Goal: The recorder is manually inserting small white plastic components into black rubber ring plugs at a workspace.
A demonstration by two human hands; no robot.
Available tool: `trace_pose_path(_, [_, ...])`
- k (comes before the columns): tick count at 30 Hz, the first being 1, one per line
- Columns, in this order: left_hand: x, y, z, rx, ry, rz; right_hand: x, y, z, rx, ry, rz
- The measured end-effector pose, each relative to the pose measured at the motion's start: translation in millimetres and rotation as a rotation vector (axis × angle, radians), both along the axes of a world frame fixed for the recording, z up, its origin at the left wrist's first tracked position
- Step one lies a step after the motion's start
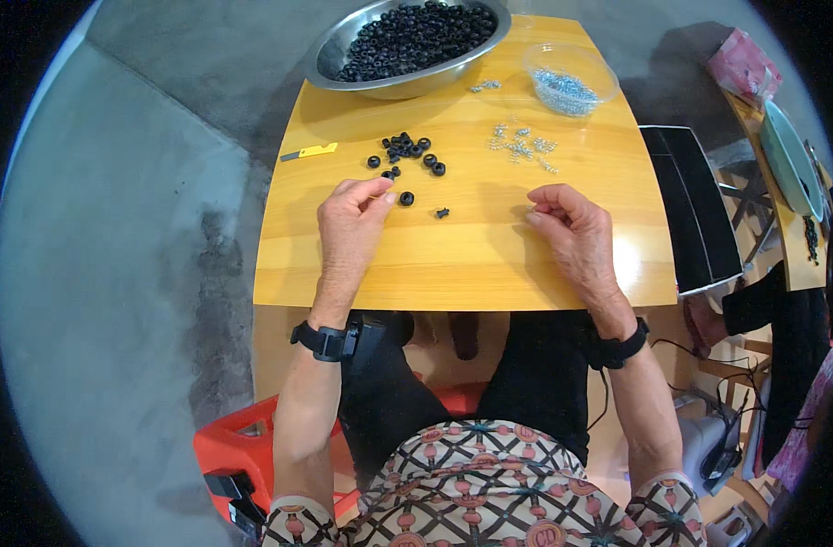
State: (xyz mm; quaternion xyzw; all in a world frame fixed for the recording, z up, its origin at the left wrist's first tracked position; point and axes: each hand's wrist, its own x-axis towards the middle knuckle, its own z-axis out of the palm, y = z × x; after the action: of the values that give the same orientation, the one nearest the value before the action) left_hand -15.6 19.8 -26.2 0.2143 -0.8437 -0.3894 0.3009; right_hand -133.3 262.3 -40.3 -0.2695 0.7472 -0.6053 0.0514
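Note:
My left hand (351, 223) is over the left part of the yellow table, thumb and forefinger slightly apart with no item visible between them. Its fingertips are close beside a small black piece (388, 175) and a round black piece with a hole (407, 198). Several more black pieces (403, 146) lie loosely grouped beyond. A small spool-shaped black piece (442, 212) rests alone between my hands. On the right, my right hand (576, 239) has its fingers curled against the thumb; whatever they pinch is hidden. Small silvery metal pieces (523, 144) lie scattered beyond it.
A large metal bowl (407, 87) full of black pieces stands at the far edge. Beside it is a clear plastic tub (571, 87) of silvery pieces. A yellow utility knife (312, 151) lies far left. Another person's leg (754, 310) and a green basin (790, 159) appear at right.

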Motion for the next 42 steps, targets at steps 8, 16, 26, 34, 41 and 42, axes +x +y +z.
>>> trace_pose_path(8, [-4,10,-1,-0.191,-0.092,-0.076,1,0,3,0.046,0.026,0.004])
trace_pose_path(16, [16,28,15,0.321,0.003,-0.139,11,5,10,-0.182,-0.186,0.065])
trace_pose_path(26, [58,74,51,0.361,0.144,-0.495,85,7,46,-0.398,-0.429,0.397])
trace_pose_path(34, [75,82,50,0.294,0.145,-0.566,103,3,44,-0.473,-0.509,0.465])
trace_pose_path(41, [82,86,41,0.28,0.21,-0.575,99,0,41,-0.406,-0.576,0.523])
trace_pose_path(42, [82,88,40,0.295,0.224,-0.577,98,0,41,-0.423,-0.64,0.563])
